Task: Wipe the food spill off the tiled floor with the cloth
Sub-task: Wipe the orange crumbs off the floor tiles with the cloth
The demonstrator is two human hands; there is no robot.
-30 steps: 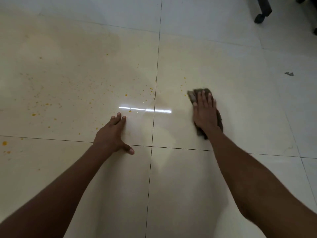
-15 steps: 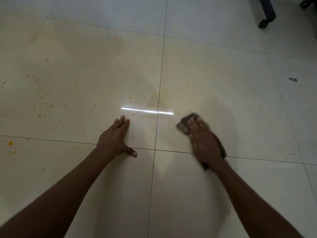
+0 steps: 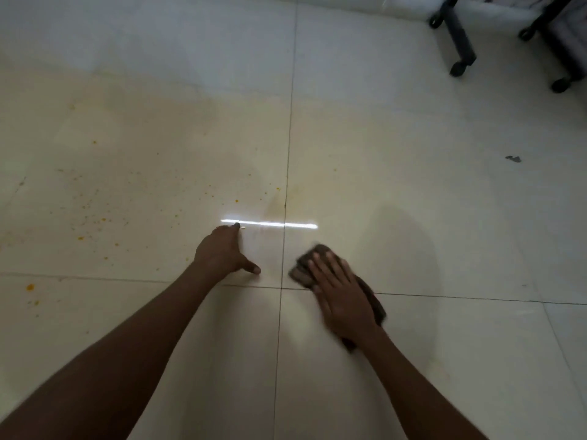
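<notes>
A dark brown cloth (image 3: pixel 306 265) lies flat on the pale tiled floor (image 3: pixel 397 128), just right of the vertical grout line and across the horizontal one. My right hand (image 3: pixel 341 296) presses on it with fingers spread flat; the cloth sticks out beyond the fingertips and behind the wrist. My left hand (image 3: pixel 222 252) rests palm down on the tile left of the grout line, thumb out. Orange specks of the food spill (image 3: pixel 95 214) are scattered over the left tiles, with a larger blob (image 3: pixel 30 286) at the far left. A faint yellowish smear (image 3: pixel 279 201) runs along the grout line.
Black chair legs with castors (image 3: pixel 460 52) stand at the top right, another castor (image 3: pixel 560 84) beside them. A small grey scrap (image 3: pixel 514 159) lies on the right tile. A bright strip of reflected light (image 3: pixel 270 223) crosses the floor above my hands.
My right hand has slid the cloth towards me and leftwards, from the upper right tile down to the tile corner. The left hand stays planted. The view has tilted up, showing more chair legs.
</notes>
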